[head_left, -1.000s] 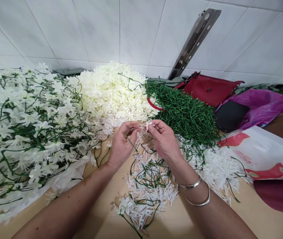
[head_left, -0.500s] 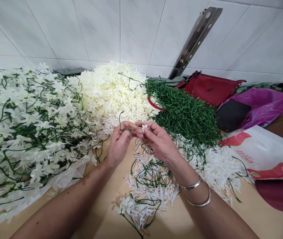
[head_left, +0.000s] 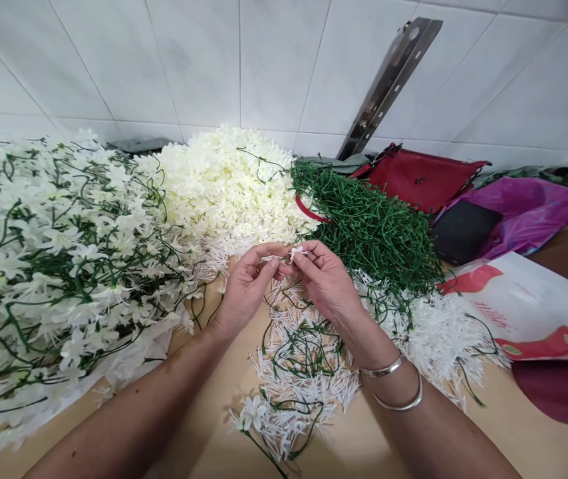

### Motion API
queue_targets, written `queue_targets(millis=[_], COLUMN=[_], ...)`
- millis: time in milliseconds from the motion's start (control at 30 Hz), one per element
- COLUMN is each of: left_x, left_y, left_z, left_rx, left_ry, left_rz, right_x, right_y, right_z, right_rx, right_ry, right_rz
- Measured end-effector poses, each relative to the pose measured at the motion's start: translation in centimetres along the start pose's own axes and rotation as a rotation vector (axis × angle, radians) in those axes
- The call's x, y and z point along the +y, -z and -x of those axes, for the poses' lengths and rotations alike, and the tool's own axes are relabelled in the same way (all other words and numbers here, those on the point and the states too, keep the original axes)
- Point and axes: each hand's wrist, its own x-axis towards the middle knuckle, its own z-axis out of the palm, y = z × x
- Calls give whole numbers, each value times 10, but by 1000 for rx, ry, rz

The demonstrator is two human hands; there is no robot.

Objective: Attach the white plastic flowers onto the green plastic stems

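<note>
In the middle, above the table, my left hand point(head_left: 248, 286) and my right hand point(head_left: 328, 283) meet with their fingertips close together. My right thumb and fingers pinch a small white artificial flower point(head_left: 297, 253). A short green piece of an artificial stem point(head_left: 283, 258) shows at my left fingertips, which are closed on it; the rest of it is hidden. Below the hands lie white artificial stamens point(head_left: 308, 382) with several loose green stems point(head_left: 308, 352) among them. One white flower with a stem point(head_left: 253, 412) rests at the front of that pile.
Stemmed white flowers point(head_left: 64, 279) fill the left side. Behind the hands rises a heap of cream petals point(head_left: 229, 186); right of it are green stems point(head_left: 368, 226). Further right lie more white stamens point(head_left: 433, 326), a red bag point(head_left: 418, 176), a purple plastic bag point(head_left: 538, 206) and a white-and-red bag point(head_left: 538, 306).
The green stem that stuck up over my left hand no longer shows there. The white flower and my right fingertips have shifted slightly right, and my left thumb has moved up.
</note>
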Motion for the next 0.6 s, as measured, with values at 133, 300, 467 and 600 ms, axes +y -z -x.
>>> queue_targets(millis=[133, 300, 467, 600], left_x=[-7, -7, -5, -5], left_y=[-1, -2, 0, 1], left_z=[0, -1, -3, -3], left_rx=[-3, 19, 82, 75], left_ry=[23, 89, 94, 47], left_rz=[-41, 10, -7, -60], right_x=[-2, -4, -4, -4], right_y=[2, 6, 9, 7], right_z=[-2, -5, -4, -1], right_rx=[-17, 37, -12, -62], right_ry=[56, 95, -2, -49], right_rz=[26, -11, -26, -21])
